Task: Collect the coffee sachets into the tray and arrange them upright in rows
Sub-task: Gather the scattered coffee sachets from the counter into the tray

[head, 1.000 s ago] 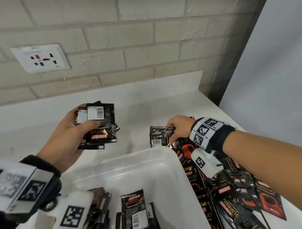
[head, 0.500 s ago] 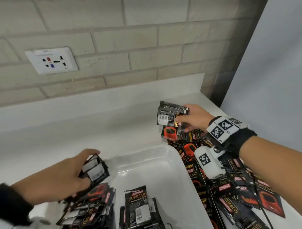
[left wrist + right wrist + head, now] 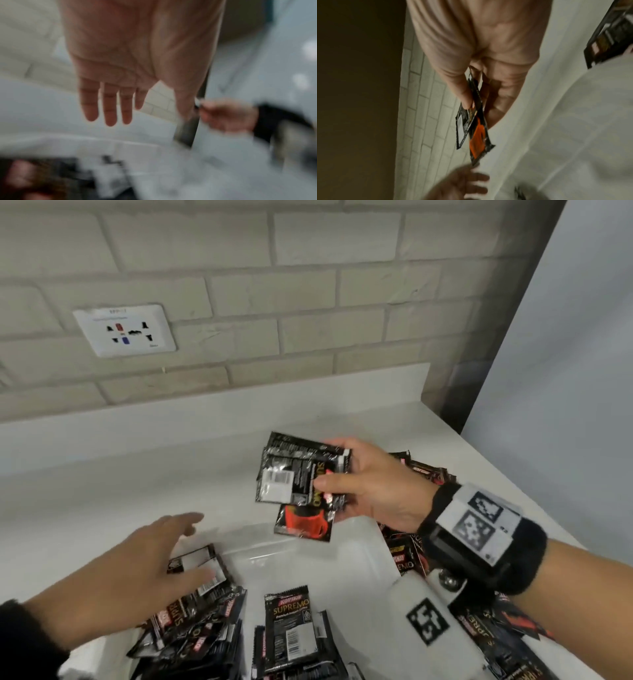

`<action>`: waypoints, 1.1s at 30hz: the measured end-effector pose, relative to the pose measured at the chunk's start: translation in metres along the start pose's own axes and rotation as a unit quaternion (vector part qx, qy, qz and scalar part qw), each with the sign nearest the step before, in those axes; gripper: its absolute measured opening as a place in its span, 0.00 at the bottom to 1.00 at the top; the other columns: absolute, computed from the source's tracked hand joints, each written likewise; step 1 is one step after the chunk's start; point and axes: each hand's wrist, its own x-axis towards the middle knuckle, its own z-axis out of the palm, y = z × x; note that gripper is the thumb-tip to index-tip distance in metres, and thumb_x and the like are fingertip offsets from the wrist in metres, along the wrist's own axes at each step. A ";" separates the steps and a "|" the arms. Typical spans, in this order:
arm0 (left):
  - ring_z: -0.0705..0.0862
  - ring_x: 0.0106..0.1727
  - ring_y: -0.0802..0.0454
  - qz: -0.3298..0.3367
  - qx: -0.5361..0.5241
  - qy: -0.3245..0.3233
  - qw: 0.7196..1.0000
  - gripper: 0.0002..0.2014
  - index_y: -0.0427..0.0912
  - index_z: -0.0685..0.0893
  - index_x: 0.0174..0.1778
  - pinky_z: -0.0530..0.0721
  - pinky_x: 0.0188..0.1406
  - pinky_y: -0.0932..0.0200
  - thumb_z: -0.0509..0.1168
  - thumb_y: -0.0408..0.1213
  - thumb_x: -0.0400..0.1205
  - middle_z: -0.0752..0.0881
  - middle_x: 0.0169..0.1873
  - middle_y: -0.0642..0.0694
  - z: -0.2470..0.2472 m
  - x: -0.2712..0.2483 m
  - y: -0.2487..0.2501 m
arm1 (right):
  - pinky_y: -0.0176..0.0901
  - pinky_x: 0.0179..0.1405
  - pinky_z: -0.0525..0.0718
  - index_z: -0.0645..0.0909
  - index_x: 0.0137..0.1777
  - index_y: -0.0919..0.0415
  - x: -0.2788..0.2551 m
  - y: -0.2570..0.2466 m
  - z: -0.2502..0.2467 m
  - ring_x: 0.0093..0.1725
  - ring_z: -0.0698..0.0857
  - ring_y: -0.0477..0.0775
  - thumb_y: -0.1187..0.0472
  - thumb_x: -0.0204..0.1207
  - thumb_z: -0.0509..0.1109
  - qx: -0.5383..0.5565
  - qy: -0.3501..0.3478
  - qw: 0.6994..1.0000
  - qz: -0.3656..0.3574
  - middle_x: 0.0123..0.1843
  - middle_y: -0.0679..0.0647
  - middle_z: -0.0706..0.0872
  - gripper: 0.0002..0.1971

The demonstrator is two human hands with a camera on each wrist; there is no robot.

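My right hand (image 3: pixel 346 477) pinches a small stack of black coffee sachets (image 3: pixel 298 484) between thumb and fingers, held above the far edge of the white tray (image 3: pixel 346 556); the right wrist view shows the same stack (image 3: pixel 474 129) edge-on. My left hand (image 3: pixel 161 556) hovers over the tray's left side with fingers straight and nothing in it; the left wrist view shows its empty palm (image 3: pixel 109 86). Below it a heap of sachets (image 3: pixel 191 621) lies in the tray, and a row of upright sachets (image 3: pixel 291 631) stands at the tray's near middle.
More loose sachets (image 3: pixel 424 470) lie on the white counter (image 3: pixel 102 491) right of the tray, partly hidden by my right arm. A brick wall with a socket plate (image 3: pixel 125 330) stands behind. A pale panel (image 3: pixel 565 371) closes the right side.
My left hand let go of its sachets into the tray and has opened, lifting toward the right hand. My right hand has carried its stack left and up, over the tray's far edge.
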 end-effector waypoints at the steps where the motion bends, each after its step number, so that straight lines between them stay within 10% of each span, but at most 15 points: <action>1: 0.78 0.57 0.70 0.002 -0.135 0.012 0.991 0.35 0.70 0.64 0.66 0.74 0.53 0.71 0.62 0.73 0.63 0.78 0.58 0.71 -0.006 -0.003 0.008 | 0.56 0.44 0.86 0.72 0.55 0.53 -0.001 0.003 0.008 0.50 0.85 0.56 0.76 0.73 0.67 0.001 -0.011 1.000 0.002 0.57 0.58 0.82 0.19; 5: 0.89 0.53 0.49 0.067 -0.509 -0.042 0.857 0.42 0.55 0.83 0.60 0.88 0.48 0.56 0.75 0.70 0.50 0.89 0.55 0.52 -0.013 -0.015 0.039 | 0.55 0.49 0.85 0.72 0.55 0.51 -0.001 0.014 0.043 0.52 0.83 0.58 0.77 0.72 0.67 -0.003 -0.035 0.999 0.001 0.58 0.60 0.80 0.21; 8: 0.89 0.49 0.40 0.088 -0.553 0.012 0.828 0.41 0.47 0.84 0.57 0.89 0.44 0.51 0.80 0.62 0.49 0.90 0.53 0.44 -0.010 -0.010 0.049 | 0.47 0.48 0.84 0.68 0.63 0.53 -0.004 0.018 0.058 0.49 0.82 0.55 0.74 0.73 0.68 -0.067 -0.046 0.996 -0.025 0.58 0.58 0.79 0.23; 12: 0.90 0.37 0.50 0.091 -0.399 0.141 0.902 0.17 0.61 0.79 0.50 0.85 0.47 0.38 0.72 0.35 0.73 0.91 0.39 0.51 -0.013 -0.007 0.031 | 0.46 0.56 0.85 0.62 0.72 0.52 -0.012 0.013 0.045 0.49 0.82 0.54 0.66 0.75 0.70 -0.176 -0.040 0.983 -0.027 0.59 0.51 0.72 0.29; 16: 0.86 0.33 0.61 0.180 0.008 0.144 0.973 0.45 0.89 0.60 0.59 0.86 0.28 0.56 0.68 0.25 0.74 0.85 0.45 0.66 -0.010 -0.017 -0.003 | 0.47 0.56 0.85 0.64 0.70 0.47 -0.022 0.011 0.011 0.53 0.85 0.56 0.62 0.75 0.70 -0.200 0.014 0.980 -0.013 0.63 0.51 0.73 0.27; 19: 0.84 0.43 0.67 0.108 0.056 -0.011 0.993 0.44 0.92 0.42 0.61 0.87 0.44 0.58 0.69 0.47 0.75 0.73 0.60 0.72 0.012 -0.025 -0.025 | 0.46 0.52 0.87 0.66 0.66 0.46 -0.028 0.012 -0.013 0.51 0.86 0.53 0.64 0.75 0.70 -0.164 0.055 0.985 -0.006 0.61 0.51 0.75 0.24; 21: 0.76 0.59 0.73 0.091 0.059 -0.065 0.992 0.45 0.88 0.26 0.60 0.78 0.64 0.62 0.56 0.81 0.60 0.60 0.68 0.77 0.023 -0.024 -0.027 | 0.45 0.50 0.87 0.68 0.65 0.46 -0.031 0.013 -0.028 0.48 0.86 0.52 0.66 0.74 0.70 -0.153 0.080 0.985 -0.010 0.61 0.52 0.75 0.23; 23: 0.68 0.63 0.71 0.076 0.073 -0.050 0.993 0.50 0.83 0.16 0.54 0.70 0.72 0.63 0.40 0.89 0.43 0.47 0.66 0.81 0.028 -0.025 -0.026 | 0.41 0.46 0.88 0.68 0.64 0.47 -0.034 0.013 -0.043 0.46 0.86 0.51 0.66 0.74 0.70 -0.154 0.100 0.983 -0.015 0.60 0.52 0.75 0.22; 28: 0.89 0.47 0.49 0.097 0.099 0.077 0.987 0.40 0.87 0.43 0.68 0.88 0.45 0.46 0.47 0.85 0.59 0.71 0.65 0.71 0.033 -0.034 -0.028 | 0.41 0.49 0.85 0.71 0.63 0.48 -0.032 0.009 -0.082 0.54 0.85 0.56 0.62 0.76 0.69 -0.293 0.143 0.945 0.003 0.61 0.49 0.76 0.19; 30: 0.91 0.37 0.50 0.093 0.125 0.094 0.983 0.36 0.78 0.51 0.74 0.88 0.33 0.50 0.44 0.80 0.69 0.71 0.64 0.74 0.036 -0.037 -0.027 | 0.37 0.47 0.82 0.72 0.62 0.49 -0.027 0.009 -0.098 0.53 0.84 0.56 0.60 0.76 0.69 -0.382 0.165 0.909 0.012 0.60 0.50 0.77 0.16; 33: 0.91 0.33 0.48 0.086 0.157 0.061 0.982 0.37 0.63 0.53 0.80 0.86 0.25 0.50 0.43 0.75 0.75 0.85 0.56 0.52 0.032 -0.047 -0.039 | 0.37 0.53 0.73 0.72 0.66 0.50 -0.021 0.013 -0.118 0.56 0.78 0.50 0.55 0.75 0.70 -0.541 0.149 0.825 0.065 0.66 0.53 0.76 0.20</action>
